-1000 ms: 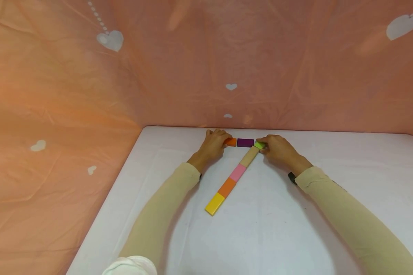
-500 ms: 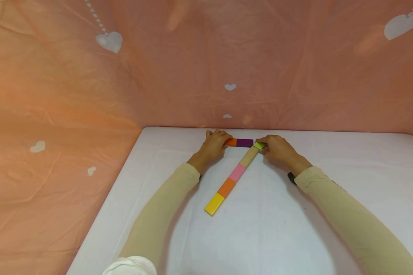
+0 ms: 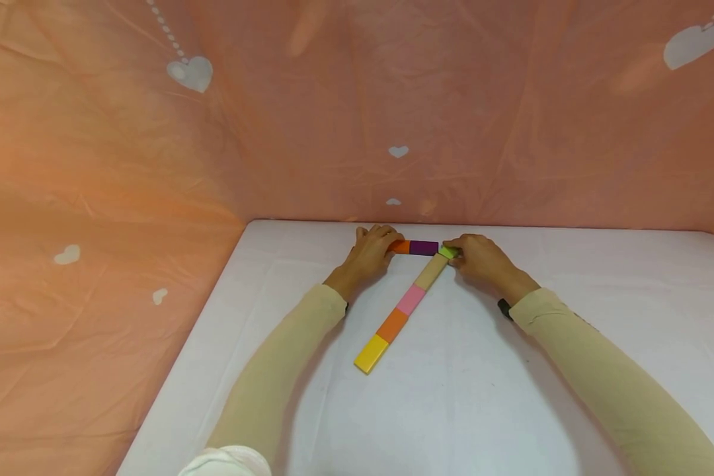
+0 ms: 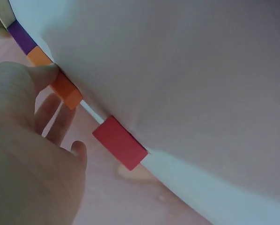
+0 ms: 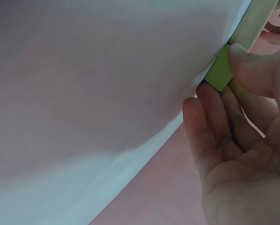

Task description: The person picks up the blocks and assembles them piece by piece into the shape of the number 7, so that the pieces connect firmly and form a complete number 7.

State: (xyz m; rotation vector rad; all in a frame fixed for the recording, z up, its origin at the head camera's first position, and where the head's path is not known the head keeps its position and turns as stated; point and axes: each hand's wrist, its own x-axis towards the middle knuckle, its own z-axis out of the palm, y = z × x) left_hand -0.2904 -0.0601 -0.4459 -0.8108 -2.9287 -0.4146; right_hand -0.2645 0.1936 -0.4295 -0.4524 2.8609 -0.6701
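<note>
My left hand [image 3: 370, 254] pinches an orange block [image 3: 400, 246] between thumb and fingers at the far side of the table. That block's end meets a dark purple block [image 3: 424, 248]. With my right hand [image 3: 482, 260] I grip a small green block [image 3: 449, 252], its thumb across the top in the right wrist view. The green block touches the far end of a slanting row: a tan wooden block [image 3: 432, 272], a pink block [image 3: 411, 300], another orange block [image 3: 392, 326] and a yellow block [image 3: 371, 354]. A red block [image 4: 120, 143] lies apart beyond the left hand, hidden in the head view.
The blocks lie on a white-covered table [image 3: 512, 396], whose back edge runs just behind both hands. An orange cloth [image 3: 482, 132] with pale hearts hangs behind it and along the left side.
My left hand has slid the orange block slightly right, closing the small gap to the purple block. The right hand and the slanting row stay in place.
</note>
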